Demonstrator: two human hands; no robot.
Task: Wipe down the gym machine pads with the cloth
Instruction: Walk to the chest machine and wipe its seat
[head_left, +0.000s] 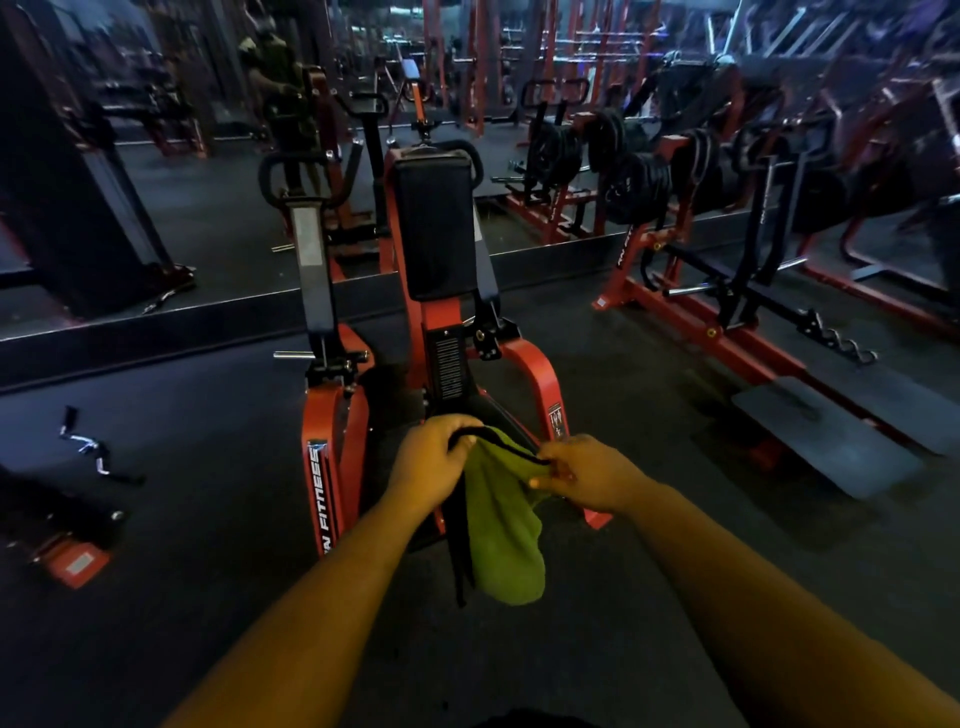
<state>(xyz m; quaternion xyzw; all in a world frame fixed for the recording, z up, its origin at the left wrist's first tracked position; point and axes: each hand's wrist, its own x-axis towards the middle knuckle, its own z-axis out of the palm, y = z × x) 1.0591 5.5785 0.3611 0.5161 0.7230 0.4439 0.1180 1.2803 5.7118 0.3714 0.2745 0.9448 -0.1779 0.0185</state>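
A green cloth with a black edge (503, 525) hangs in front of me, stretched between both hands. My left hand (428, 462) grips its top edge on the left and my right hand (587, 475) pinches the top edge on the right. Directly ahead stands a red gym machine (332, 441) with an upright black chest pad (434, 228). Its black seat pad (457, 415) lies just behind my hands and is mostly hidden by them and the cloth.
A mirror wall (156, 208) runs behind the machine, reflecting racks and weight plates. Another red machine with a flat black foot plate (826, 441) stands at the right. A loose cable handle (88, 447) and a red-based frame (67, 551) lie at the left on the dark floor.
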